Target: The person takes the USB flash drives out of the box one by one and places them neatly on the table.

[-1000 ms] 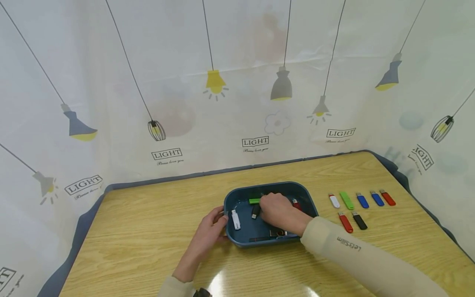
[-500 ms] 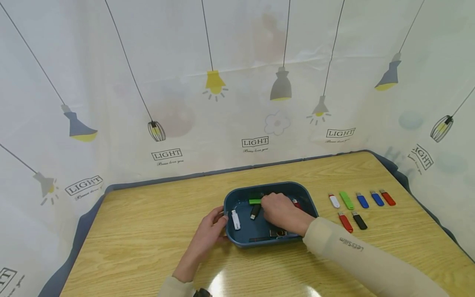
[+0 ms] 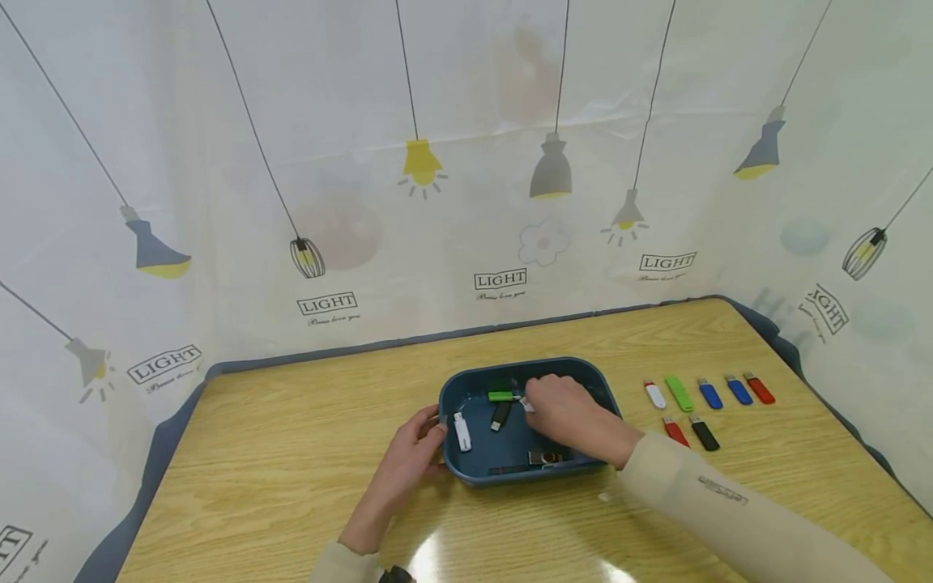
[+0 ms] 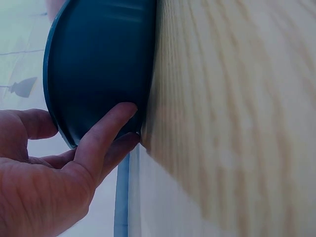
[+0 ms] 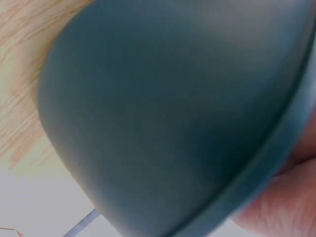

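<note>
A dark blue tray (image 3: 496, 481) stands on the wooden table with several USB sticks in it. My left hand (image 3: 411, 457) grips its left end, thumb at the rim and fingers against the outer wall, as the left wrist view shows. Over the tray, my right hand (image 3: 564, 411) pinches a small white USB stick (image 3: 527, 404), mostly hidden by the fingers. Just left of those fingertips lie a green USB stick (image 3: 499, 397) and a black USB stick (image 3: 500, 416). A white USB stick (image 3: 462, 433) lies at the tray's left; a dark metal-cased one (image 3: 543, 458) is near the front wall.
Right of the tray, USB sticks lie in two rows. The back row has a white one (image 3: 655, 394), a green one (image 3: 679, 393), blue ones and a red one (image 3: 759, 388). In front are a red (image 3: 675, 431) and a black one (image 3: 704, 434). A printed curtain (image 3: 437, 308) hangs behind.
My right hand has moved slightly right within the tray, and a white USB stick now shows at its fingertips. The red stick seen earlier in the tray is now hidden. My left hand has stayed put.
</note>
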The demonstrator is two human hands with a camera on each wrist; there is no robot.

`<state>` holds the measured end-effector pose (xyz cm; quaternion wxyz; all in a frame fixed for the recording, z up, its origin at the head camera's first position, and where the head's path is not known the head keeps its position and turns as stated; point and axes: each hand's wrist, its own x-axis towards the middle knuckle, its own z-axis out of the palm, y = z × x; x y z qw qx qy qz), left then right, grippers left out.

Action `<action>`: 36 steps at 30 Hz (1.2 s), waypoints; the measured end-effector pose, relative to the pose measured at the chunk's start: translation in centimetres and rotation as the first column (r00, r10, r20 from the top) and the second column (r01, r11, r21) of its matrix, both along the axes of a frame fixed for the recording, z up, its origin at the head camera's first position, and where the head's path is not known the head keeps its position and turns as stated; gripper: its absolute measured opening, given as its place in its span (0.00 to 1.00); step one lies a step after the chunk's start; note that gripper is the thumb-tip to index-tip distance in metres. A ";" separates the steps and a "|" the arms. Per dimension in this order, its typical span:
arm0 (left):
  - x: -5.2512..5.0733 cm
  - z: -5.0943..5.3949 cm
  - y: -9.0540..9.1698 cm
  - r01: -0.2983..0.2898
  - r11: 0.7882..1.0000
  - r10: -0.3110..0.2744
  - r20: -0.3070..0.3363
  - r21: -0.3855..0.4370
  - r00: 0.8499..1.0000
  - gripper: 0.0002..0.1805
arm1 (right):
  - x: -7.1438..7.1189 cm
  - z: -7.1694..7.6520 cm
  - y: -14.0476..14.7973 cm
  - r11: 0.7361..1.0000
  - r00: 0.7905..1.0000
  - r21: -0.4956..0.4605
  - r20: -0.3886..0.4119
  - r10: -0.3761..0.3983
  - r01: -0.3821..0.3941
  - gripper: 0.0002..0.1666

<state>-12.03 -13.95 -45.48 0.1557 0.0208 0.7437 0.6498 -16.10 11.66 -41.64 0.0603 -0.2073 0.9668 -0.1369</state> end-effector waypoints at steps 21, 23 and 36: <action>0.0 -0.1 0.0 -0.003 1.000 0.003 -0.007 -0.019 1.000 0.28 | 2.1 2.0 2.2 0.998 0.985 -0.038 -0.166 -0.047 0.041 0.09; 0.0 -0.1 0.0 -0.002 1.000 0.002 -0.009 -0.017 1.000 0.28 | 2.4 2.2 2.6 0.997 0.984 -0.062 -0.167 -0.054 0.044 0.09; 0.0 -0.2 0.0 -0.001 1.000 0.001 -0.011 -0.014 1.000 0.29 | 3.8 3.8 5.9 0.983 0.984 -0.154 -0.130 -0.125 0.104 0.11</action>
